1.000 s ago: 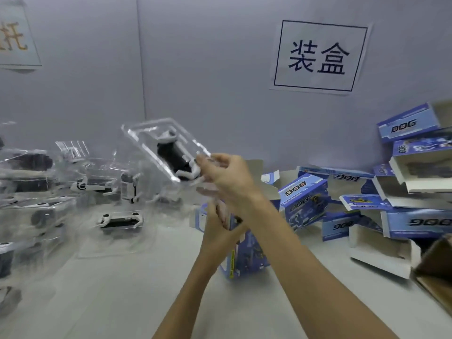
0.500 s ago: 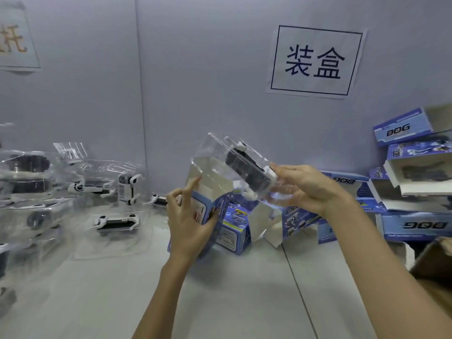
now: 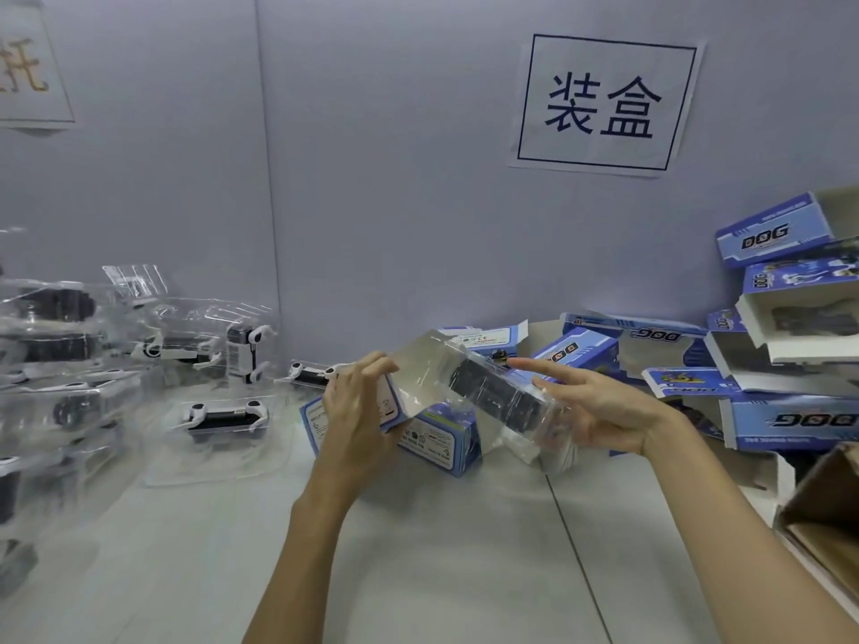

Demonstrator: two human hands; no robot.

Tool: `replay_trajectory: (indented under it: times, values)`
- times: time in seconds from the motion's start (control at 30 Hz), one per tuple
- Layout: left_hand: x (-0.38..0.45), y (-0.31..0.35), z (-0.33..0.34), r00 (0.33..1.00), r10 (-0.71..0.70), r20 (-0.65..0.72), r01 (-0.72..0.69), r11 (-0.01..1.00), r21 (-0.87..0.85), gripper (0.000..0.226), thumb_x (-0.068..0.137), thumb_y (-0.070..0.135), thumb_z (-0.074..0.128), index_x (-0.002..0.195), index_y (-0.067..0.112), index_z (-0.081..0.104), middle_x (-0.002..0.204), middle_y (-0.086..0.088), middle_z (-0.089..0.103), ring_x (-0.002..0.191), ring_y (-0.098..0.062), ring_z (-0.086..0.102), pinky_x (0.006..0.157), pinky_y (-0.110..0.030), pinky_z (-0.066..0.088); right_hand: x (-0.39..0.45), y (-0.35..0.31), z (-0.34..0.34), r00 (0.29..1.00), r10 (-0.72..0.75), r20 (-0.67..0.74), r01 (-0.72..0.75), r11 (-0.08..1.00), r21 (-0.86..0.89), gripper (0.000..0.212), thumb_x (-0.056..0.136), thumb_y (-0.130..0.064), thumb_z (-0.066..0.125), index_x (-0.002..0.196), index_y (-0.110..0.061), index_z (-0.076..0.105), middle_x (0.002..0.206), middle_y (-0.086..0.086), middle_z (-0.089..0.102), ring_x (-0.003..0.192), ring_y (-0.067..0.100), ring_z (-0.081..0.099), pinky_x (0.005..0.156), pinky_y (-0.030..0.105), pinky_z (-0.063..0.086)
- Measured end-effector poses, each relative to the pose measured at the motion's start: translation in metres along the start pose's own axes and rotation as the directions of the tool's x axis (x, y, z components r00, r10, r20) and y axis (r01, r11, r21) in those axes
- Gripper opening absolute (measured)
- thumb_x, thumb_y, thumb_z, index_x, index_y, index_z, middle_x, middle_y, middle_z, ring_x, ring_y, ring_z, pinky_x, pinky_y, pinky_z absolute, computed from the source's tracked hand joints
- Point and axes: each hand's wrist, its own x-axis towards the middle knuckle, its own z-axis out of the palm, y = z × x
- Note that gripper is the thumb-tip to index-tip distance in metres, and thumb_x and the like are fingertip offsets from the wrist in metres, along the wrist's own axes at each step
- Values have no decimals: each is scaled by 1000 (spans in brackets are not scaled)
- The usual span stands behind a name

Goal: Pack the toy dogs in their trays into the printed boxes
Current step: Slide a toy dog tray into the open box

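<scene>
Above a pale worktable [image 3: 418, 574], the left hand [image 3: 358, 406] grips an open printed box [image 3: 395, 392] with fingers curled over its top edge, while the right hand [image 3: 599, 406], fingers mostly straight and forefinger extended, presses against the outer end of a clear tray [image 3: 520, 411] holding a black toy dog [image 3: 492, 392], tilted at the box mouth. More trayed dogs [image 3: 227, 416] sit far left; blue boxes [image 3: 790, 318] pile up at right beneath a wall sign [image 3: 604, 102].

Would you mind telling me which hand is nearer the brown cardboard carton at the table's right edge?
Right. The right hand is just left of the brown cardboard carton; the left hand is farther left.
</scene>
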Motion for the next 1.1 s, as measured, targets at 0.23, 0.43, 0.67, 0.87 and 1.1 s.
replay_trajectory:
  times: [0.23,0.43,0.67,0.87,1.1]
  values:
    - [2,6,-9,969,62,240,-72,997,32,102,66,-13,88,139,35,36,146,-9,51,133,-28,44,109,-75,31,8,2,1,994,33,-104,-45,992,-116,35,90,-32,72,122,-19,79,133,6,72,106,28,67,78,36,58]
    - [2,11,-10,933,98,347,-160,975,155,114,71,-10,84,150,47,26,149,-10,47,140,-29,39,114,-78,20,11,-16,10,986,34,-166,-76,963,-257,19,98,-33,71,111,-25,83,109,2,79,80,17,75,76,39,62]
    - [-3,9,0,978,72,198,-104,982,157,112,67,11,95,155,41,32,143,-4,49,130,-27,44,105,-60,42,22,-7,46,921,-94,-378,138,986,92,49,106,-49,54,133,-10,62,112,17,68,87,28,63,70,33,55]
    - [-1,13,2,995,27,97,-35,996,77,107,75,33,91,160,40,28,138,1,46,125,-26,49,100,-54,43,29,28,92,569,-542,-618,643,762,-76,28,108,-42,52,132,-27,52,135,12,61,116,21,67,87,30,59]
    - [3,32,0,988,111,104,-100,990,-104,97,79,41,79,161,41,28,132,3,40,120,-13,42,101,-22,43,29,34,103,601,-632,-488,557,770,-311,53,103,-65,29,142,-46,59,149,-10,56,138,2,51,115,30,40]
